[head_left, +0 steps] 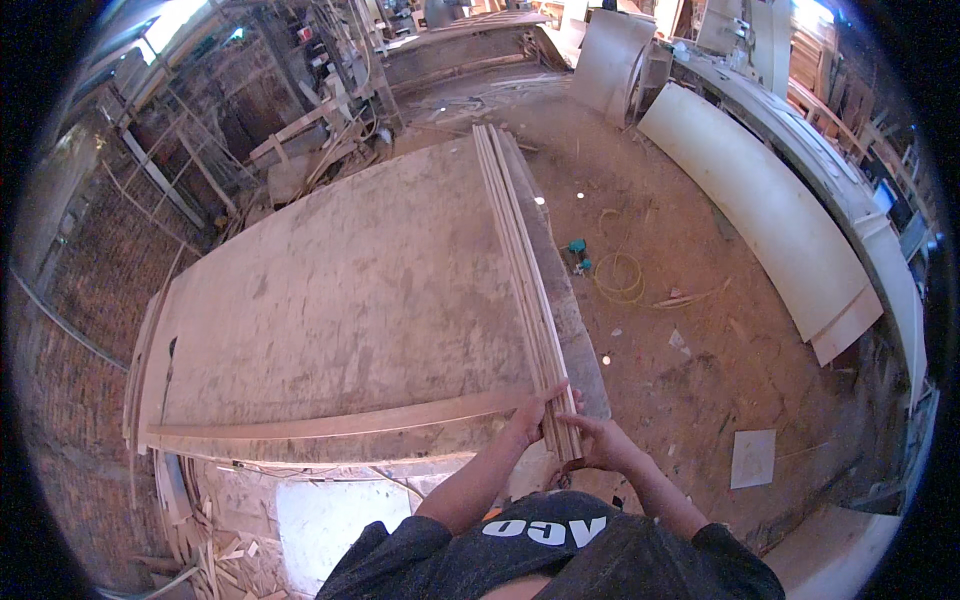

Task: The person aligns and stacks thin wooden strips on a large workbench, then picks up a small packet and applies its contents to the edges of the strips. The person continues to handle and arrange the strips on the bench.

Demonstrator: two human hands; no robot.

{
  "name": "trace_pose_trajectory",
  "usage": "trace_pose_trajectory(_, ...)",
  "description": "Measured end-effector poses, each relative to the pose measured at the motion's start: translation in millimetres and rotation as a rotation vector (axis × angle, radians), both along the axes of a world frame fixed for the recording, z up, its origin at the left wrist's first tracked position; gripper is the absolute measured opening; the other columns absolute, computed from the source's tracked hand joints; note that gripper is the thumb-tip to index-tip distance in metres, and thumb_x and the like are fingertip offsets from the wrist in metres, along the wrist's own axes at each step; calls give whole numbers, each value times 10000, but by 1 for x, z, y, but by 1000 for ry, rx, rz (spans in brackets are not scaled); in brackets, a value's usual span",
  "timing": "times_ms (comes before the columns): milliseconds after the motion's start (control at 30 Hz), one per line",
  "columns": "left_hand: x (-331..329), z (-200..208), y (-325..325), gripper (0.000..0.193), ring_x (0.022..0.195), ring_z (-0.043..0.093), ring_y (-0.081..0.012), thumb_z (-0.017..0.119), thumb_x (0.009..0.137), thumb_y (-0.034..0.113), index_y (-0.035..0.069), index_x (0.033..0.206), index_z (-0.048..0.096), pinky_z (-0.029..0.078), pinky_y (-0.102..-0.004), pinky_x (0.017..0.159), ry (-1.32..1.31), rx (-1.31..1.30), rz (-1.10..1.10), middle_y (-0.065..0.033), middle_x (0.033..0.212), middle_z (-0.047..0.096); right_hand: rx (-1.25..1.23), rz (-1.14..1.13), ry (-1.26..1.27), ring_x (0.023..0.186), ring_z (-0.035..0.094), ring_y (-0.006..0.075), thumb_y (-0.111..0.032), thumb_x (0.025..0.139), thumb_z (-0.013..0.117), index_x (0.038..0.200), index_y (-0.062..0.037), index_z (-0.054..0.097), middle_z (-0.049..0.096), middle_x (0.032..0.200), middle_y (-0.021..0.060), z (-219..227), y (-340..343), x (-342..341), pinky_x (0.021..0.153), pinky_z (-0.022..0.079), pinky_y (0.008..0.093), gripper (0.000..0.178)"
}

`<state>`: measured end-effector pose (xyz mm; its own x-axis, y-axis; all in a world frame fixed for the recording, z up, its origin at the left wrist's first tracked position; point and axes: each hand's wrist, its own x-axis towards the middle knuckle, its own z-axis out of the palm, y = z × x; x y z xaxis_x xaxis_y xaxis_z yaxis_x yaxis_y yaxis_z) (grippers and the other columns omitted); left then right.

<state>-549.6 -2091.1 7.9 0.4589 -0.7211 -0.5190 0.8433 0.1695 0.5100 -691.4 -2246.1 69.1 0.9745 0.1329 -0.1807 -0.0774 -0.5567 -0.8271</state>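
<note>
A bundle of long, thin wooden strips (520,270) lies along the right side of a big, stained wooden work table (340,300), running away from me. At its near end, my left hand (533,416) is closed round the left side of the strips. My right hand (603,443) grips the same end from the right, with its thumb on top. The undersides of the strips and some of my fingers are hidden. A single long wooden batten (330,425) lies across the table's near edge, its right end close to my left hand.
On the dusty floor right of the table are a teal power tool (577,246), a coiled yellow cord (620,278) and a pale square sheet (753,458). A long pale panel (760,210) leans at the right. Wood offcuts (230,560) are heaped at the lower left.
</note>
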Motion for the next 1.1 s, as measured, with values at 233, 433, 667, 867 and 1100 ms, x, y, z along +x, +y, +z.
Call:
trace_pose_trajectory(233,0,-1,4,438,900,733,-261,722,983,404,8,1149,639,640,-445,781,54,-30,-13,-114,995,721,60,27,31,1093,699,335,-310,607,1017,1501,-216,533,702,1260,152,14,2,3,976,559,433,1022)
trace_pose_trajectory(433,0,-14,-2,423,893,736,-264,740,971,384,14,1152,646,642,-429,784,31,4,16,-121,985,722,277,-17,-107,1264,635,340,-254,602,1015,1476,-159,536,647,1366,177,-28,6,-1,1047,527,432,1001)
trace_pose_trajectory(667,2,-28,-3,434,916,736,-267,774,945,372,11,1152,648,640,-448,816,72,-23,7,-126,1006,721,207,-7,-155,1302,603,283,-218,631,1019,1517,-131,481,584,1445,139,-50,8,-5,1079,523,443,1040)
trace_pose_trajectory(867,-2,-12,-2,429,910,737,-272,769,949,373,17,1146,635,640,-453,809,68,0,15,-120,997,720,134,-30,-168,1296,610,273,-228,621,1020,1488,-131,523,614,1422,140,-26,8,-5,1089,514,443,1004)
trace_pose_trajectory(1100,-2,-8,-14,341,830,726,-254,736,978,336,41,1113,631,633,-425,749,-2,30,27,-86,910,704,210,-41,-116,1341,580,257,-239,615,1021,1498,-124,517,610,1434,145,-57,-1,-8,1121,484,443,1023)
